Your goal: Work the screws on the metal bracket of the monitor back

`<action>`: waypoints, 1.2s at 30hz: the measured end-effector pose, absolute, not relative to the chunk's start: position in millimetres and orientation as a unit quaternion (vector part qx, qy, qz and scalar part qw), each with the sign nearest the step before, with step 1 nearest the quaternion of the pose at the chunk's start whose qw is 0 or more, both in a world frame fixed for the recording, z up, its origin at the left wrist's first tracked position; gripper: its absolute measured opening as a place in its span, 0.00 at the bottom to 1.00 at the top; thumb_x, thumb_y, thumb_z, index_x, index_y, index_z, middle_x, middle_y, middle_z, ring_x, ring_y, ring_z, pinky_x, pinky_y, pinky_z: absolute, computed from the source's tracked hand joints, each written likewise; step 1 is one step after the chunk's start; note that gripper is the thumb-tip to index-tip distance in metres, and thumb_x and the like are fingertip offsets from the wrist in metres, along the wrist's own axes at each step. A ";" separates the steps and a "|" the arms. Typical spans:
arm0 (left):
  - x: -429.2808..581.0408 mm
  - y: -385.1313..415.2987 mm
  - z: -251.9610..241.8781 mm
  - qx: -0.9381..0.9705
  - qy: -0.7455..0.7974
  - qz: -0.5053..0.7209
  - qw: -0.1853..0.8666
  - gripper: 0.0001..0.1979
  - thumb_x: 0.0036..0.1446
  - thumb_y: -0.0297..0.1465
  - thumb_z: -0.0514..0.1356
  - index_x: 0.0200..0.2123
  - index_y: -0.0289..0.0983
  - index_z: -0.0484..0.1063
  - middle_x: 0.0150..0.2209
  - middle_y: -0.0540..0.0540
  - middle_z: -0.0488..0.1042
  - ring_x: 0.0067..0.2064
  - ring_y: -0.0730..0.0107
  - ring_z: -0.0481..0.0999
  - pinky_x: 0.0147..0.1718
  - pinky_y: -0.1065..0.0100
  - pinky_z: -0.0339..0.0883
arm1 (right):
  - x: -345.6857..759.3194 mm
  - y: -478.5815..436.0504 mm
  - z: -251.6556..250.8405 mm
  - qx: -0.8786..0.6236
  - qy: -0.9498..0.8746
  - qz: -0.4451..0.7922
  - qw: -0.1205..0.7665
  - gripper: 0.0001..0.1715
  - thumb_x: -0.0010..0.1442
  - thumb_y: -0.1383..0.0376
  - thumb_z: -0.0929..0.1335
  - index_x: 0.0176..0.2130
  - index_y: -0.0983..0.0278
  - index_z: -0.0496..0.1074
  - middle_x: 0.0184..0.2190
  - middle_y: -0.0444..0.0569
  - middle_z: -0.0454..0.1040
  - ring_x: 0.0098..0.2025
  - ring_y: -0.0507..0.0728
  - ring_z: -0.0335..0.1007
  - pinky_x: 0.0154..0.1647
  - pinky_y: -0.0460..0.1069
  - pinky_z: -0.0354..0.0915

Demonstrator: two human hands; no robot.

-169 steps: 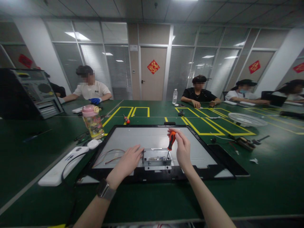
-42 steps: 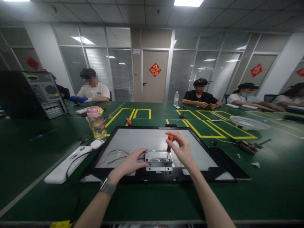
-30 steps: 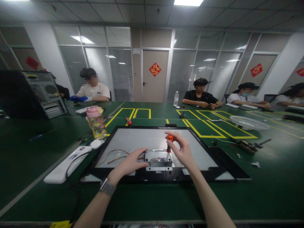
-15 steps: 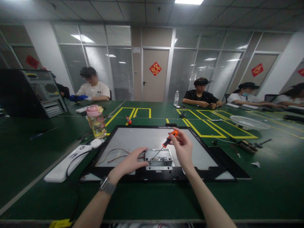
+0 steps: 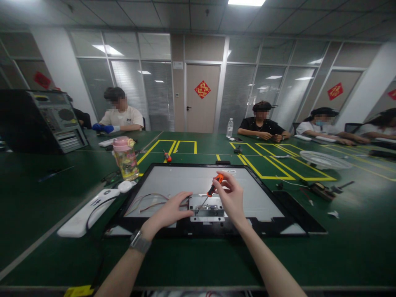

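Observation:
My right hand (image 5: pixel 232 197) grips an orange and black screwdriver (image 5: pixel 215 185) by its handle. The shaft slants down to the left, its tip at the left part of a small silver metal box (image 5: pixel 210 214). My left hand (image 5: pixel 168 211) holds that box at its left edge, thumb in front and fingers behind. Thin wires (image 5: pixel 147 198) run leftward from the box, partly behind the left hand. Under both hands lies a flat display panel (image 5: pixel 262 202) with a grey-white face and black frame, the box resting on its near part.
To the left are a white power bank-like case (image 5: pixel 88 214) with a black cable, a pink-lidded bottle (image 5: pixel 125 159) and a computer case (image 5: pixel 46 119). A black slab (image 5: pixel 297 212) lies right of the panel. Another screwdriver (image 5: pixel 167 156) lies beyond it. Several people sit across the table.
My right hand and the screwdriver have moved left and slightly down, with the handle more upright. The screwdriver tip has shifted slightly left and down. My left hand and the box stay put.

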State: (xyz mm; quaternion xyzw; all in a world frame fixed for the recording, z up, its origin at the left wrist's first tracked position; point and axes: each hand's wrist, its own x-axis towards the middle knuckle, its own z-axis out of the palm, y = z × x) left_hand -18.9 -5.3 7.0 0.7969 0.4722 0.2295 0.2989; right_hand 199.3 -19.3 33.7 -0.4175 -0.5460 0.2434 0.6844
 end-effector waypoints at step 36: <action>-17.3 -5.1 7.4 0.799 0.471 0.226 0.298 0.35 0.52 0.39 0.66 0.62 0.39 0.66 0.65 0.41 0.66 0.65 0.53 0.65 0.64 0.60 0.55 | 202.2 -19.2 35.7 -0.288 -0.611 0.344 0.652 0.10 0.61 0.55 0.71 0.41 0.56 0.79 0.38 0.47 0.76 0.39 0.56 0.74 0.43 0.52 0.70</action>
